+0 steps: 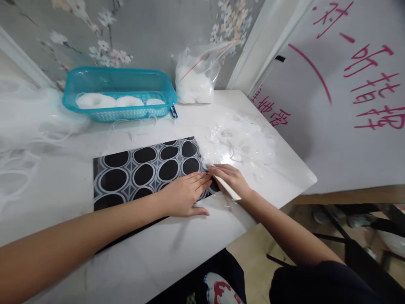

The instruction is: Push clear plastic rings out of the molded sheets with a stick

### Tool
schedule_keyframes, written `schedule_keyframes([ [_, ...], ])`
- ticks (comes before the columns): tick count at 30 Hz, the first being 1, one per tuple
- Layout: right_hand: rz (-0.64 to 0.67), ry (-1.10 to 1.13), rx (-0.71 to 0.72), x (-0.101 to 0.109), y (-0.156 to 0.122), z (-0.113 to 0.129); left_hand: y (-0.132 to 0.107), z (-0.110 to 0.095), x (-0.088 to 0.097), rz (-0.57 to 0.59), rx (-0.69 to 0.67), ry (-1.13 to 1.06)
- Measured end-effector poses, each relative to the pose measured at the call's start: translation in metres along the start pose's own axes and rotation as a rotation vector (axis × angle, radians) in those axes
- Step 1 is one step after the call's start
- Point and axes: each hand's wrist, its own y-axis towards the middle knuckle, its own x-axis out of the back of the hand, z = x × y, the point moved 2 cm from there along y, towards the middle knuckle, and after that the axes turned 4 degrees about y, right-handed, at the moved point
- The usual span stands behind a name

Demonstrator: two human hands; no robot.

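Observation:
A black sheet point(143, 174) patterned with light-rimmed ovals lies at a slant on the white table. My left hand point(186, 193) rests flat near its right end, fingers stretched out and thumb apart. My right hand point(230, 179) is at the sheet's right edge, closed around a thin white flat piece point(228, 188) that slants down toward my wrist. The fingertips of both hands come close together there. Part of the sheet is hidden under my left hand and forearm. Just beyond my right hand spreads a pile of clear, shiny plastic pieces point(243, 141).
At the back stands a blue plastic basket point(120, 75) with white round pads inside. Beside it is a clear zip bag point(198, 82) with white contents. More whitish translucent material point(34, 114) lies at left. A whiteboard point(316, 139) with red writing stands right of the table point(284, 177).

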Motion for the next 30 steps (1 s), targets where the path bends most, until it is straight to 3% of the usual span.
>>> schedule_keyframes([
  [2,-0.129,-0.083,-0.088,0.015,0.015,-0.012,0.0,0.0,0.001,0.025,-0.008,-0.006],
  [5,-0.495,-0.178,-0.376,0.04,0.024,-0.015,-0.002,0.001,0.006,0.047,-0.003,-0.032],
  [6,-0.511,-0.152,-0.402,0.043,0.022,-0.009,-0.002,0.001,0.008,0.049,-0.011,-0.049],
  [12,-0.16,0.242,-0.365,0.009,-0.041,0.049,-0.003,0.004,0.012,0.082,-0.051,-0.079],
  [15,-0.174,0.311,-0.447,-0.001,-0.06,0.054,-0.003,0.005,0.012,0.103,-0.06,-0.102],
  [21,-0.194,0.348,-0.521,-0.002,-0.059,0.046,-0.003,0.007,0.013,0.13,-0.053,-0.127],
  [30,-0.205,0.266,-0.365,-0.003,-0.06,0.052,-0.004,0.006,0.015,0.157,-0.026,-0.102],
])
